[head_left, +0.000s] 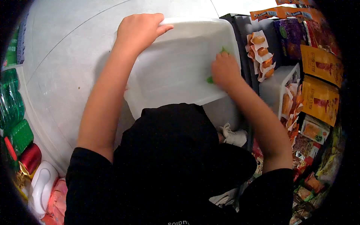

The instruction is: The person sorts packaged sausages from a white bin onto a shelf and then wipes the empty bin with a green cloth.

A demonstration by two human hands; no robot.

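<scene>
A large white plastic tub (172, 63) stands tilted on the floor in front of me. My left hand (140, 30) is at its far left corner, fingers wrapped over the rim with the thumb along the edge. Inside the tub, at the right side, my right hand (226, 71) is closed and somewhat blurred. A bit of green (224, 50) shows just beyond its fingers, and another green piece (210, 80) shows beside the hand, lower left. The green material is too small to name.
At the right stand a dark shelf edge (240, 41), wrapped brown snacks (260, 52), a clear bin (272, 86) and orange packets (320, 99). Green packages (11, 97) and a white handled container (43, 183) line the left. A white shoe (234, 135) is below the tub.
</scene>
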